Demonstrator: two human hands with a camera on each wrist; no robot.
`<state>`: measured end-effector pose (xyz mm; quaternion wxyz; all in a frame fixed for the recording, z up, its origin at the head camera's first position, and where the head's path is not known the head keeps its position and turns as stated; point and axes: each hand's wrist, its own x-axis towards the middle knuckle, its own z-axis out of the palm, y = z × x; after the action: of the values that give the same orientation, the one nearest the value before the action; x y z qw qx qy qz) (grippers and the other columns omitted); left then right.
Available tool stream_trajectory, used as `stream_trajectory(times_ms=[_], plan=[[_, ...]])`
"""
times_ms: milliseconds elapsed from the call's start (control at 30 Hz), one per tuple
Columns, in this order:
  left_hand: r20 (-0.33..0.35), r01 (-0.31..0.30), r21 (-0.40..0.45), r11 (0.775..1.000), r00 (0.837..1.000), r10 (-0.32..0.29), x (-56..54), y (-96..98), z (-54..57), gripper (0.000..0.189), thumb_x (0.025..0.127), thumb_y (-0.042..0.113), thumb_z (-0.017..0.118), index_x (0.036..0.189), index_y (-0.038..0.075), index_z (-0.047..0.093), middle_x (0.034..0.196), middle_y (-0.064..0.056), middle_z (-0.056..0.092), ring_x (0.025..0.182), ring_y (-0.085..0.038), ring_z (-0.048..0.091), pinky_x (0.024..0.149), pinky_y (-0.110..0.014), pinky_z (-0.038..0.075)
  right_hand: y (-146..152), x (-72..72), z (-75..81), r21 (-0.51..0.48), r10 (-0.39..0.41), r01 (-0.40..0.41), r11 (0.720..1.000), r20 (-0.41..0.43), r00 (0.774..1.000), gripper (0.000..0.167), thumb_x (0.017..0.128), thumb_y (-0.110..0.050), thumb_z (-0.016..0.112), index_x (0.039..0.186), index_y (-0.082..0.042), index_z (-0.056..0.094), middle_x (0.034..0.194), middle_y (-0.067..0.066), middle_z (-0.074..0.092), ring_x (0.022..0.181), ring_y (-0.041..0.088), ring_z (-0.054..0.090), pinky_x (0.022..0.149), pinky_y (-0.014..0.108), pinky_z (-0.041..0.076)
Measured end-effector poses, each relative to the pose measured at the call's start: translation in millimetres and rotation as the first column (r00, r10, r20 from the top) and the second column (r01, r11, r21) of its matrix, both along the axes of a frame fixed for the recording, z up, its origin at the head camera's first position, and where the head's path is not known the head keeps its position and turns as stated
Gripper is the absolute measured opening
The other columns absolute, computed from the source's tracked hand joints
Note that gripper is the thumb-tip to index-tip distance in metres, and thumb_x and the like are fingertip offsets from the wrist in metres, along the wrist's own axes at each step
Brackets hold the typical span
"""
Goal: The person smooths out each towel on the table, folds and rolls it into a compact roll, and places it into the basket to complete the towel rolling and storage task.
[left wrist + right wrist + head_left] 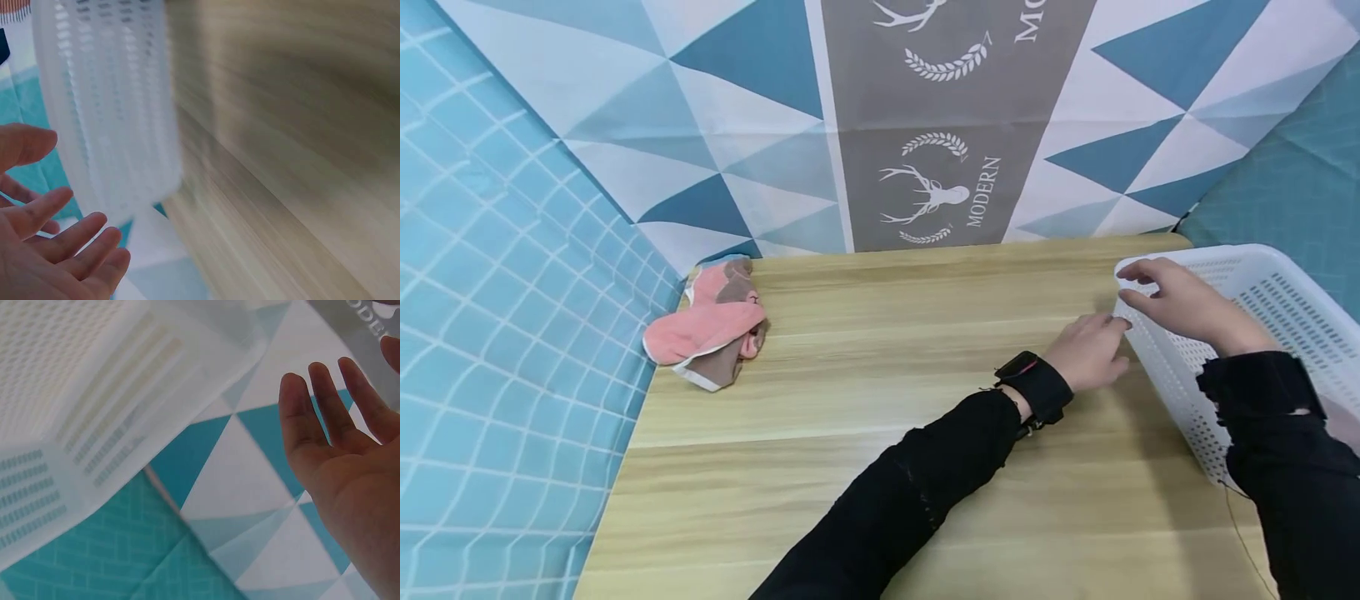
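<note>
A white perforated plastic basket (1183, 400) stands at the right end of the wooden table. My left hand (1086, 354) is beside its left wall, fingertips right at the far corner. In the left wrist view the fingers (81, 244) are loosely spread and grip nothing, with the basket's wall (112, 112) just beyond them. My right hand (1187, 304) hovers over the basket's far left corner, its fingers gently bent. Seen from the right wrist, that hand (350, 462) holds nothing, and the basket's inside (125, 394) shows to its left.
A crumpled pink and brown cloth (715, 325) lies at the far left of the table (850, 467), against a blue checked curtain (512, 333). Patterned fabric (775, 108) hangs behind the table's far edge. A thin cord (1243, 533) trails near the basket's front corner.
</note>
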<state>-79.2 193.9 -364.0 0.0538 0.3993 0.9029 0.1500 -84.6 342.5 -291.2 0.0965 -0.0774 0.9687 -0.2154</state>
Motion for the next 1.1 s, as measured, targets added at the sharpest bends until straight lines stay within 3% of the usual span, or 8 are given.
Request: stream_trajectory(times_ms=[267,500,667,900,1100], plan=[[0.149,-0.098,-0.065,0.993,0.983,0.107,-18.1,-39.9,-15.0,0.053,0.101,0.037,0.056,0.150,0.023,0.042,0.153,0.004,0.040,0.140,-0.011,0.039,0.111,-0.024,0.035,-27.6,-9.5,-23.0,-0.065,0.068,-0.064,0.996,0.057,0.996,0.045,0.104,-0.014,0.049,0.136,0.016,0.042,0.136,0.039,0.043,0.124,0.055,0.040,0.098,0.065,0.038],[0.127,-0.158,-0.131,0.979,0.977,0.174,-32.3,-74.2,-34.7,0.050,0.101,0.034,0.054,0.148,0.020,0.045,0.154,-0.002,0.039,0.143,-0.018,0.036,0.115,-0.030,0.032,-47.0,-14.3,-48.5,-0.065,0.168,-0.164,0.984,0.080,0.982,0.047,0.102,-0.015,0.054,0.134,0.018,0.043,0.132,0.040,0.046,0.119,0.054,0.047,0.098,0.063,0.040],[0.120,-0.167,-0.203,0.965,0.974,0.194,-35.6,-97.1,-46.5,0.052,0.100,0.037,0.055,0.148,0.019,0.045,0.157,-0.005,0.037,0.146,-0.020,0.033,0.117,-0.032,0.030,-59.6,-18.0,-68.6,-0.080,0.253,-0.247,0.966,0.066,0.965,0.040,0.099,-0.010,0.056,0.125,0.020,0.050,0.124,0.040,0.053,0.111,0.054,0.054,0.094,0.061,0.044],[0.083,-0.156,-0.305,0.939,0.978,0.189,-38.1,-126.0,-52.8,0.061,0.097,0.043,0.060,0.150,0.020,0.043,0.160,-0.004,0.031,0.148,-0.022,0.027,0.118,-0.036,0.027,-84.3,-20.7,-87.4,-0.125,0.295,-0.281,0.951,0.106,0.950,0.042,0.097,-0.010,0.056,0.123,0.022,0.049,0.120,0.041,0.055,0.112,0.054,0.054,0.094,0.061,0.044],[0.116,-0.183,-0.292,0.939,0.968,0.225,-44.4,-154.5,-55.3,0.064,0.096,0.046,0.061,0.152,0.020,0.041,0.163,-0.006,0.026,0.150,-0.025,0.023,0.120,-0.039,0.024,-105.6,-18.8,-96.3,-0.058,0.294,-0.289,0.955,0.119,0.948,0.044,0.098,-0.013,0.058,0.128,0.017,0.050,0.128,0.038,0.051,0.121,0.054,0.046,0.100,0.063,0.039]])
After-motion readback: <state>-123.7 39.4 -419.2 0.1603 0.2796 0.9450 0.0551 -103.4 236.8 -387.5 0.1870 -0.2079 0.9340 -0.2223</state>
